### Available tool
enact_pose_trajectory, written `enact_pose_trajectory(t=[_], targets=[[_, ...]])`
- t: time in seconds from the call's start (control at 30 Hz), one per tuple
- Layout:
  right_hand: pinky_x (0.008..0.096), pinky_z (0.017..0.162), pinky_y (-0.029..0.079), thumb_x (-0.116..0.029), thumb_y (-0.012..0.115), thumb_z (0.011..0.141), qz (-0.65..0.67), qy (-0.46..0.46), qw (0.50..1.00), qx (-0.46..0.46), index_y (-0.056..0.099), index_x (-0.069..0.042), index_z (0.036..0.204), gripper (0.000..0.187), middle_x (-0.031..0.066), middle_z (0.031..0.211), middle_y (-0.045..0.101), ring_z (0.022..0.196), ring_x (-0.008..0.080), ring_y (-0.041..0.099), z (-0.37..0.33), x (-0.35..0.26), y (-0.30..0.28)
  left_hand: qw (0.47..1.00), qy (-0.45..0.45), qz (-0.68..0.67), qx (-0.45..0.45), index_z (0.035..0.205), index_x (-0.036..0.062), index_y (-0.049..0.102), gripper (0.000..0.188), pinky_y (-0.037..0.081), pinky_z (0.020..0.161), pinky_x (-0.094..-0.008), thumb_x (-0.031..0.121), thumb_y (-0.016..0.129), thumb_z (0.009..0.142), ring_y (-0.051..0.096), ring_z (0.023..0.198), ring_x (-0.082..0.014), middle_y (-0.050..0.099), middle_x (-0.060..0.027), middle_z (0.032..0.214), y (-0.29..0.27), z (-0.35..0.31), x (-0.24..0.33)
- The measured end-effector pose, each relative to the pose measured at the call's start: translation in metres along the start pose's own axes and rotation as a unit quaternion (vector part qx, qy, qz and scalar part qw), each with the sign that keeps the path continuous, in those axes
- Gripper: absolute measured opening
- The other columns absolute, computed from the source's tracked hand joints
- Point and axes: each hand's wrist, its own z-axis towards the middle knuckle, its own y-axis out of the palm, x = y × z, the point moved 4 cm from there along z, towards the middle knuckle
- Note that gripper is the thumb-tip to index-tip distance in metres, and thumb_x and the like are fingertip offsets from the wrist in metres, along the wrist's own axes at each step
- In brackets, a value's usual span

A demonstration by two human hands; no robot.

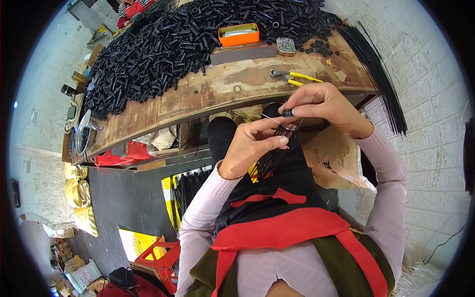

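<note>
In front of my body, over my lap, my left hand (255,147) is closed around the upper end of a bundle of thin black rods (268,162). The rods hang down and spread below the fingers. Close by the top of the bundle, my right hand (322,106) pinches a small black cylindrical piece (287,113) between thumb and fingertips. A thin pale wire (269,118) sticks out to the left between the two hands. Whether the piece touches the rods is too small to tell.
A worn wooden workbench (237,89) carries a large heap of black tubular parts (173,39). On it lie an orange tin (239,35), a small clear box (286,46) and yellow-handled pliers (297,76). Long black rods (381,74) overhang its right edge. Another person (131,10) is behind.
</note>
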Motion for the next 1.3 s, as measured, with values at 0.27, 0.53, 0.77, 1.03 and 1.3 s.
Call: enact_pose_trajectory(t=[0.27, 0.53, 0.77, 1.03, 1.3], targets=[[0.0238, 0.083, 0.051, -0.008, 0.069, 0.089, -0.054, -0.037, 0.998, 0.019, 0.068, -0.001, 0.099, 0.011, 0.0038, 0.100, 0.068, 0.091, 0.0089, 0.063, -0.007, -0.005, 0.009, 0.999, -0.008, -0.034, 0.020, 0.120, -0.0044, 0.063, 0.032, 0.054, 0.082, -0.0283, 0.002, 0.068, 0.089, 0.067, 0.089, -0.0152, 0.070, -0.0090, 0.104, 0.000, -0.001, -0.004], [0.0231, 0.081, 0.050, -0.004, 0.069, 0.088, -0.058, -0.059, 0.996, 0.035, 0.069, 0.001, 0.097, 0.010, 0.0050, 0.096, 0.069, 0.089, 0.0092, 0.064, -0.014, -0.008, 0.011, 0.998, -0.001, -0.042, 0.038, 0.112, -0.0040, 0.065, 0.025, 0.056, 0.081, -0.0291, 0.002, 0.069, 0.089, 0.067, 0.088, -0.0150, 0.071, -0.0088, 0.100, 0.002, 0.001, -0.002], [0.0258, 0.081, 0.050, -0.002, 0.071, 0.085, -0.134, -0.126, 0.981, 0.067, 0.069, 0.001, 0.094, 0.010, 0.0073, 0.094, 0.069, 0.089, 0.0133, 0.064, -0.016, -0.010, 0.015, 0.996, 0.040, -0.039, 0.063, 0.112, -0.0028, 0.064, 0.024, 0.056, 0.080, -0.0275, -0.001, 0.068, 0.089, 0.065, 0.087, -0.0122, 0.070, -0.0075, 0.098, 0.004, 0.001, -0.002], [0.0331, 0.084, 0.049, 0.001, 0.080, 0.072, -0.238, -0.277, 0.921, 0.140, 0.065, -0.003, 0.084, 0.020, 0.0085, 0.091, 0.068, 0.093, 0.0206, 0.063, -0.025, -0.006, 0.018, 0.986, 0.092, -0.020, 0.134, 0.108, -0.0014, 0.065, 0.018, 0.052, 0.073, -0.0231, 0.003, 0.066, 0.091, 0.065, 0.084, -0.0107, 0.069, -0.0037, 0.090, 0.017, 0.000, -0.011], [0.0329, 0.085, 0.050, 0.003, 0.080, 0.071, -0.113, -0.275, 0.953, 0.065, 0.069, -0.001, 0.091, 0.023, 0.0116, 0.097, 0.070, 0.092, 0.0222, 0.065, -0.034, 0.002, 0.000, 0.998, 0.017, -0.048, 0.034, 0.105, -0.0049, 0.069, 0.017, 0.049, 0.081, -0.0238, 0.007, 0.066, 0.093, 0.061, 0.088, -0.0102, 0.068, -0.0042, 0.098, 0.014, 0.007, -0.021]])
